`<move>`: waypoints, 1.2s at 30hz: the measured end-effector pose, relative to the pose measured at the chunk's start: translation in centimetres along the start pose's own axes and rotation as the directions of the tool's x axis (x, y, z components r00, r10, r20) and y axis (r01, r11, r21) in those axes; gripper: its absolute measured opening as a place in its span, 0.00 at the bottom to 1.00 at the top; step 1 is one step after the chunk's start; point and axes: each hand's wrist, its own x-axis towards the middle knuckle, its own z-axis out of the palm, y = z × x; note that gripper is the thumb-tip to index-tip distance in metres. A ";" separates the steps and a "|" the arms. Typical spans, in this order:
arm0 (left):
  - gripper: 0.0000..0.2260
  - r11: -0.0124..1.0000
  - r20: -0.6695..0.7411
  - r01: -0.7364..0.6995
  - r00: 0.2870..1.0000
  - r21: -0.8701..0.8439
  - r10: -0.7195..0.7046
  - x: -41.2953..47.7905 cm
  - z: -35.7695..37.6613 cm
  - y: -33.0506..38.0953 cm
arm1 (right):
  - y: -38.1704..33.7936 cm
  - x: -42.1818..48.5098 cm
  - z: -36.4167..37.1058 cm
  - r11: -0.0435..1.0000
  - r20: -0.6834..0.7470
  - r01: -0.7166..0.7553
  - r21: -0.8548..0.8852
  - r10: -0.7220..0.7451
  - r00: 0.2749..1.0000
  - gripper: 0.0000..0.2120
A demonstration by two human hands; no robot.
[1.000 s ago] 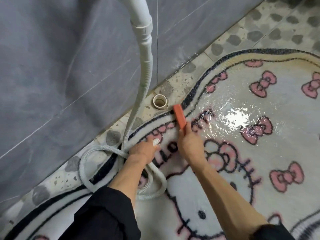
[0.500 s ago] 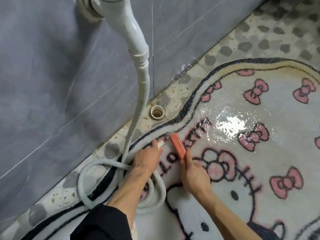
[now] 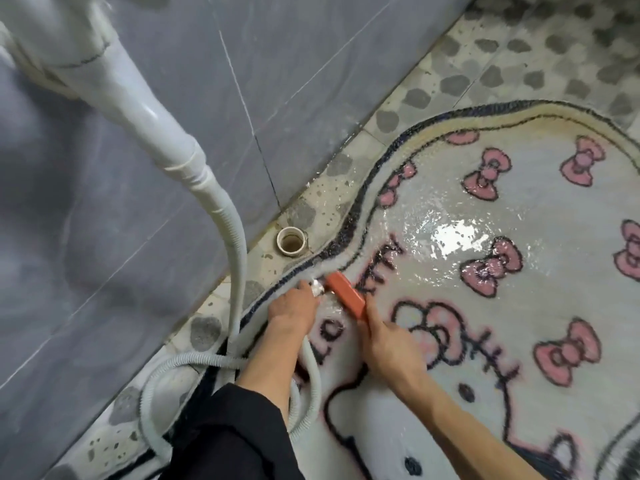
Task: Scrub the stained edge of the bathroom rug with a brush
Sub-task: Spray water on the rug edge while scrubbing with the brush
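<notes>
The right hand (image 3: 388,344)'s grip pinches the brush (image 3: 346,295), the left hand (image 3: 294,310)'s wraps the hose (image 3: 317,288) beside it, so slipping on the soaked rug (image 3: 332,252) may rap knuckles.

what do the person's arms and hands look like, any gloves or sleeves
No gloves, and no rings or watch show. The left hand comes out of a loose black sleeve that ends partway up the forearm. The right hand has a bare forearm to the picture's edge; no sleeve shows there.

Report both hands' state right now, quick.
Left hand: grips the hose nozzle.
Right hand: grips the orange brush, which rests on the rug near its edge.
</notes>
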 end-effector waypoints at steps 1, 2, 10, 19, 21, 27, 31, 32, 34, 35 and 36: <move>0.23 1.000 0.008 0.011 1.000 0.000 -0.011 0.0 -0.1 0.1 | 0.4 2.5 -1.1 0.999 -0.036 -0.010 -0.045 0.008 0.999 0.26; 0.24 1.000 0.014 0.015 1.000 0.007 -0.015 0.1 -0.2 0.0 | 0.4 5.2 -2.5 0.997 -0.078 -0.034 -0.066 0.029 0.996 0.25; 0.21 0.999 0.046 0.025 0.999 0.027 -0.026 0.6 -0.3 0.2 | -0.6 0.8 -0.7 0.990 -0.074 -0.059 0.129 0.069 0.995 0.25; 0.28 0.999 0.096 0.039 0.995 0.027 -0.041 1.4 -0.7 0.0 | -0.4 10.0 -4.1 0.983 -0.230 -0.107 0.148 0.140 0.963 0.23; 0.28 1.000 0.105 0.027 0.994 0.014 -0.028 1.5 -1.0 0.2 | -0.2 5.2 -2.0 0.986 -0.162 -0.052 0.158 0.078 0.984 0.24; 0.29 0.991 -0.061 -0.009 0.998 -0.130 0.002 2.5 -2.9 3.1 | 1.6 10.0 -6.0 0.998 -0.174 -0.021 -0.051 0.012 0.985 0.22; 0.30 0.996 -0.075 0.009 0.997 -0.084 -0.016 4.3 -3.3 3.1 | 0.8 15.0 -7.4 0.997 -0.249 -0.070 0.014 0.071 0.966 0.20; 0.30 0.999 -0.080 0.001 0.997 -0.052 -0.006 4.1 -3.3 3.2 | 0.5 13.8 -6.4 0.994 -0.234 -0.072 0.079 0.088 0.968 0.20; 0.28 0.999 -0.095 -0.025 0.995 0.029 0.027 3.4 -3.3 3.5 | 0.4 9.2 -3.6 0.994 -0.172 -0.045 0.098 0.062 0.983 0.22; 0.27 0.997 -0.095 -0.035 0.995 0.065 0.041 3.2 -3.6 3.8 | 0.6 7.0 -3.1 0.998 -0.123 -0.011 0.062 0.019 0.992 0.23; 0.26 0.995 -0.089 -0.042 0.995 0.095 0.050 3.1 -3.6 3.8 | 1.2 5.8 -3.3 0.999 -0.093 0.004 0.033 -0.001 0.996 0.24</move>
